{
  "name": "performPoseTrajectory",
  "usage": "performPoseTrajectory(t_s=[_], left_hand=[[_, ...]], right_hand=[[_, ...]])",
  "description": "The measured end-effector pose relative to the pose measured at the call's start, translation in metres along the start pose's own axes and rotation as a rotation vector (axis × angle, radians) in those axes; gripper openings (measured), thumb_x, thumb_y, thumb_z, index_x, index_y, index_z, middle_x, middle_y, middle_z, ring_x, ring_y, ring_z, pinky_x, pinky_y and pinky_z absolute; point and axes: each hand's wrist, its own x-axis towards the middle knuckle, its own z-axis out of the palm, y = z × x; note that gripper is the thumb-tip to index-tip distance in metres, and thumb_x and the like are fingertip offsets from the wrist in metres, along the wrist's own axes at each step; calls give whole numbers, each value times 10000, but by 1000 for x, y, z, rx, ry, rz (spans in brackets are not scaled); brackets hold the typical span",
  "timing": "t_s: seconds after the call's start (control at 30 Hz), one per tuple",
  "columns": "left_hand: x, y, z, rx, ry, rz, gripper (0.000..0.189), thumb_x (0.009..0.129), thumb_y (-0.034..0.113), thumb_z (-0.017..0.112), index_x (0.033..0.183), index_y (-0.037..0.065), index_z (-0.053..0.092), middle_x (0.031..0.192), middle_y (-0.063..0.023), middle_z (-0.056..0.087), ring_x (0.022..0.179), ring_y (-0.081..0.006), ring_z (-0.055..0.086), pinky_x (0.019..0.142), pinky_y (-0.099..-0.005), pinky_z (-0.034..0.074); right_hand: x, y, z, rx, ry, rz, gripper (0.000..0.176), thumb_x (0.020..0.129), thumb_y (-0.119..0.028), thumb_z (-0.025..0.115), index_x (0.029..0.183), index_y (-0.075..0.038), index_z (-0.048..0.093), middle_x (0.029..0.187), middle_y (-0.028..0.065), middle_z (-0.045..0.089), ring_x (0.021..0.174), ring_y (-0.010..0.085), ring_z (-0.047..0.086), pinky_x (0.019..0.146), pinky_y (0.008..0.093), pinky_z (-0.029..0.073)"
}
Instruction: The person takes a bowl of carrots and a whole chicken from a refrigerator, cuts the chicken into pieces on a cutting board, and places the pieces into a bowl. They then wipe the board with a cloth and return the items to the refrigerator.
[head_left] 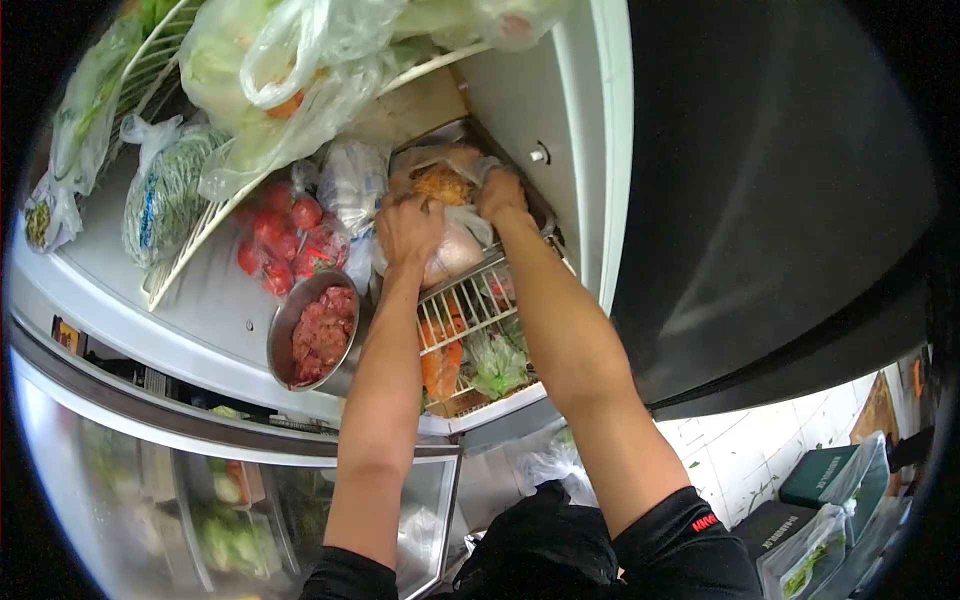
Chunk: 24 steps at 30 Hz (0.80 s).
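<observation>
Both arms reach into an open fridge. Between my hands lies a clear plastic bag [468, 158] with orange-brown food [442, 185] showing in it. It rests in a metal tray [540, 205]. My left hand [410, 228] has its fingers curled on the bag's near left side. My right hand [502, 193] grips the bag's right edge, fingertips partly hidden. Just below the hands is another bag with pale pink contents [455, 258]. Left of my left hand are a whitish wrapped bundle [352, 185] and a bag of red round items [280, 232].
A metal bowl of raw meat [322, 335] stands near the shelf's front edge. Bagged vegetables [290, 80] lie on the wire rack [190, 250] above. Through the lower rack [470, 315] show carrots and greens. The dark fridge door [780, 200] stands at the right.
</observation>
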Motion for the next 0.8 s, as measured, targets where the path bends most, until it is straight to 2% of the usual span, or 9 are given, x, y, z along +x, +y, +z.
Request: performPoseTrajectory(t_s=[0.17, 0.23, 0.27, 0.33, 0.4, 0.47, 0.57, 0.67, 0.8], left_hand=[[11, 21, -15, 113, -5, 124, 256, 760, 204, 608, 971, 93, 702, 936, -207, 659, 1128, -373, 506, 989, -447, 371], [26, 23, -15, 16, -11, 497, 377, 725, 135, 652, 1102, 122, 652, 1125, -152, 614, 1191, -333, 477, 1024, -435, 358], [34, 23, -14, 12, -15, 500, 377, 725, 135, 652, 1102, 122, 652, 1125, -152, 614, 1191, -333, 477, 1024, -435, 358], [57, 18, -9, 245, -462, 598, 453, 720, 125, 657, 1170, 136, 613, 1290, -106, 528, 1220, -308, 457, 1031, -430, 358], [73, 14, 5, 245, -501, 676, 426, 726, 133, 652, 1151, 131, 625, 1263, -109, 558, 1211, -314, 475, 1036, -407, 370], [78, 30, -2, 355, -793, 562, 422, 738, 166, 646, 1158, 123, 624, 1268, -126, 560, 1190, -319, 503, 1024, -384, 393], [82, 22, 16, 338, -761, 524, 431, 743, 206, 649, 1165, 123, 623, 1260, -143, 564, 1168, -322, 525, 1006, -374, 414], [79, 27, 21, 468, -769, 399, 455, 740, 238, 659, 1174, 108, 618, 1278, -164, 546, 1175, -321, 522, 996, -375, 423], [77, 50, 11, 466, -869, 505, 466, 739, 231, 658, 1182, 92, 611, 1278, -172, 546, 1185, -305, 524, 952, -389, 461]], right_hand=[[-13, -8, -13, -8, -94, -103, 479, 762, -221, 699, 1126, 71, 592, 1170, 297, 563, 1104, 379, 563, 953, 398, 461], [-15, -5, -9, -21, -94, -117, 487, 758, -243, 705, 1111, 74, 599, 1178, 295, 559, 1104, 378, 563, 953, 398, 460], [-15, -4, -7, -37, -93, -142, 496, 754, -266, 712, 1097, 76, 607, 1185, 294, 555, 1105, 376, 563, 954, 397, 460], [-27, -10, -20, -72, -140, -174, 569, 790, -286, 663, 1208, 74, 520, 1186, 299, 553, 1119, 385, 554, 964, 412, 453], [-41, -15, -26, -26, -81, -80, 661, 830, -261, 600, 1356, 33, 330, 1149, 303, 571, 1102, 412, 560, 954, 443, 455], [-49, -19, -26, -51, -45, -89, 624, 866, -194, 530, 1381, -24, 222, 1118, 304, 581, 1077, 437, 568, 932, 476, 461], [-48, -21, -25, -66, -63, -121, 413, 894, -144, 479, 1272, -47, 345, 1139, 300, 572, 1065, 433, 576, 917, 489, 466], [-42, -12, -14, -86, 9, -178, 386, 870, -145, 515, 1227, -31, 425, 1110, 287, 593, 1047, 431, 587, 903, 486, 479], [-44, -8, -20, -58, -6, -92, 321, 844, -149, 547, 1131, -5, 554, 1096, 274, 607, 1035, 417, 598, 886, 478, 494]])
